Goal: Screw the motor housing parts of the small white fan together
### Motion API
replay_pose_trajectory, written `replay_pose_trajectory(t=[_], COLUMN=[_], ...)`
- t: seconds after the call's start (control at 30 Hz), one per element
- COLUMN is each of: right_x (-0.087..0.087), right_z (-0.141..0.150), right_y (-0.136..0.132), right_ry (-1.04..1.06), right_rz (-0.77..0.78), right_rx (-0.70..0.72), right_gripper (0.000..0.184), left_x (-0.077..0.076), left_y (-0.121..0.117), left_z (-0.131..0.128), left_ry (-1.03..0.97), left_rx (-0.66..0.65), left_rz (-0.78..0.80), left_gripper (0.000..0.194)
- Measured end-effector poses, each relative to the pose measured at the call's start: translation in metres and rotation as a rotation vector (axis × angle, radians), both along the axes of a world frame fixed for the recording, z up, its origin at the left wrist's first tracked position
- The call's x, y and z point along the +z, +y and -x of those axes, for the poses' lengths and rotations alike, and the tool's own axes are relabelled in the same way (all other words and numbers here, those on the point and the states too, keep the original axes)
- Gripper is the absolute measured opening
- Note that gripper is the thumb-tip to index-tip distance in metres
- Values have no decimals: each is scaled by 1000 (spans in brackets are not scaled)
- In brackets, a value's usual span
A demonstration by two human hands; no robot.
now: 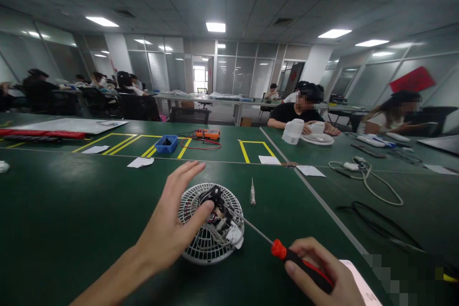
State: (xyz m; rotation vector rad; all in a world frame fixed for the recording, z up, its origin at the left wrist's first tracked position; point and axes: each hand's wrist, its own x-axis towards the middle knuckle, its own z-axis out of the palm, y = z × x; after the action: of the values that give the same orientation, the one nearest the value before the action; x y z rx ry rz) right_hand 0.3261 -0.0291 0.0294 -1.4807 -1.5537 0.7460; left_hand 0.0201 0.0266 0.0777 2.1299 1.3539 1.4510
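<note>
My right hand (321, 267) is wrapped round the red and black handle of a long screwdriver (260, 233). Its shaft points left, and the tip reaches the inner parts of a round white fan grille (206, 254). At the grille's middle sits a black motor assembly (215, 196) with wires and a white plastic piece (234, 235). Over the grille's left side is my left hand (179, 205), fingers spread and thumb near the motor parts; whether it touches them I cannot tell. A small clear-handled screwdriver (253, 193) lies on the green table to the right.
Further back are a blue bin (166, 144), an orange multimeter (208, 134) with leads, and paper slips (140, 162). Cables (369, 177) lie at the right. Across the table a person (304, 110) handles white parts. A pinkish sheet or device (358, 282) lies by my right hand.
</note>
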Motion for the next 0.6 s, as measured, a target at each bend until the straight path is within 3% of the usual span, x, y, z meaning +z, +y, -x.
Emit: replay_pose_trajectory(t=[0.1, 0.2, 0.6], right_x=[-2, -6, -9], right_z=[-8, -9, -1], right_y=[4, 4, 3], right_ry=[-81, -129, -163], right_rz=[29, 24, 50], right_rx=[31, 29, 18], right_gripper=[21, 20, 18], left_x=[-35, -58, -83], left_y=[27, 40, 34], left_z=[-2, -4, -10], left_ry=[143, 159, 24], left_rx=[-44, -106, -44], left_rz=[136, 196, 139], left_gripper=[70, 67, 44])
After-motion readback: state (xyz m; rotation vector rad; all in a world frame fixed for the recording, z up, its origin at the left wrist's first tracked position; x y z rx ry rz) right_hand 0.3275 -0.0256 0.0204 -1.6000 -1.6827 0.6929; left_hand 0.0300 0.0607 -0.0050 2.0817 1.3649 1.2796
